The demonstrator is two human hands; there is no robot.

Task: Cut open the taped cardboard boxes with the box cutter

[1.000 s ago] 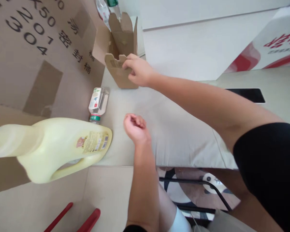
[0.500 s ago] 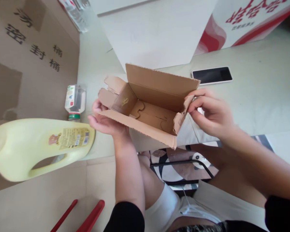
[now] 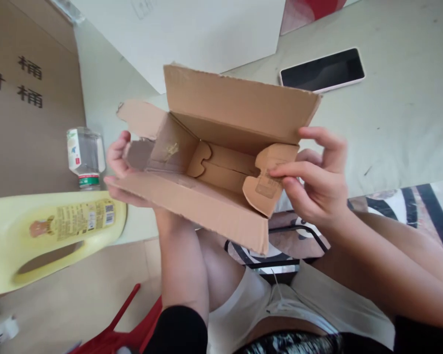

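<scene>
An open brown cardboard box (image 3: 239, 103) is held up in front of me, its inside facing me and its long flaps spread. My left hand (image 3: 118, 160) grips it at the left end, fingers curled around the short left flaps and partly hidden by them. At the other end my right hand (image 3: 321, 179) has its fingers on the short right flap (image 3: 269, 182), which leans inward over the opening. The index fingertip presses on the printed patch of that flap, with the thumb close under it. Interlocking tabs show on the box floor.
A phone (image 3: 323, 71) lies on the pale tabletop (image 3: 398, 123) behind the box. To the left are a clear bottle (image 3: 90, 152), a yellow jug (image 3: 7, 231) and a large carton (image 3: 29, 142). A white box (image 3: 206, 39) stands behind; a red plastic item (image 3: 123, 339) is at lower left.
The right flap, earlier standing up between my right fingers, has folded inward. My right index finger now lies on its face. The view has come closer and the box tilts more toward me.
</scene>
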